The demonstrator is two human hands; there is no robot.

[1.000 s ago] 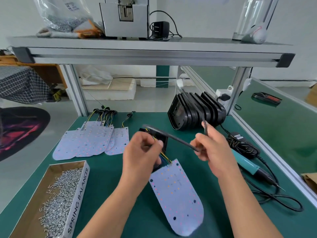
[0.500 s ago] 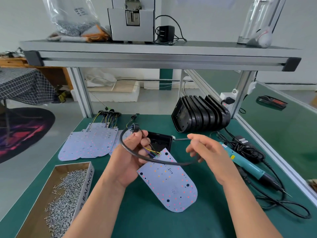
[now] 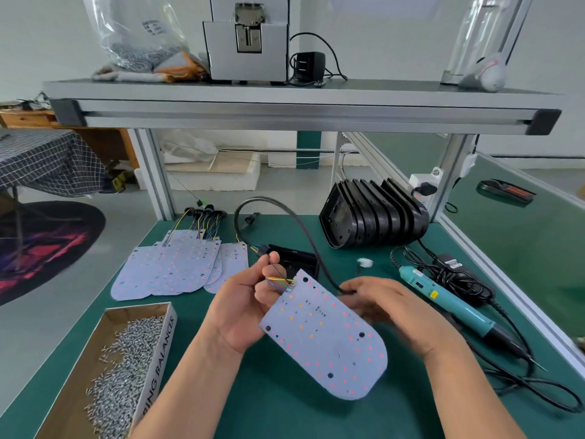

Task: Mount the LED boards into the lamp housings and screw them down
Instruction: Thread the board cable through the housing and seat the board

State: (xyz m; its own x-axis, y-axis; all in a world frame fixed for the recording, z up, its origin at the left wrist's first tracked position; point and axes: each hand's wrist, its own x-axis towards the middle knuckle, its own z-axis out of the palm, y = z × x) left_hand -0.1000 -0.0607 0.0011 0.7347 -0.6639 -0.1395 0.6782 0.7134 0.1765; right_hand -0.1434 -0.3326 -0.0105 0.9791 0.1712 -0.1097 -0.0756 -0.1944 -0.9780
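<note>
Both forearms enter from the bottom edge and converge over the middle of the green bench mat (image 3: 285,413). The left forearm angles up and to the right, with the palm turned inward. The right forearm angles up and to the left, with the back of the hand upward.

Left hand (image 3: 243,307): fingers curled, thumb raised. It holds the LED board (image 3: 329,343) by its wired corner, with the coloured leads passing between thumb and fingers. The board is lifted off the mat and tilted, LED face up, with its rounded end toward the camera.

Right hand (image 3: 387,308): fingers curled round the black cable (image 3: 286,210), just beside the board's upper right edge. From that grip the cable rises, arcs over and loops back down to a connector near the left thumb tip.

One lamp housing (image 3: 299,259) lies on the mat just behind the hands, mostly hidden by the left fingers and the board. A stack of housings (image 3: 373,217) stands on edge at the far right. Spare boards (image 3: 177,267) are fanned at the far left. The screw box (image 3: 104,375) sits near left, cut off by the frame edge. The electric screwdriver (image 3: 449,304) lies to the right of the right hand.

Hard to read: the right hand is motion-blurred and its fingertips are behind the board, and the left fingers under the board are not visible
</note>
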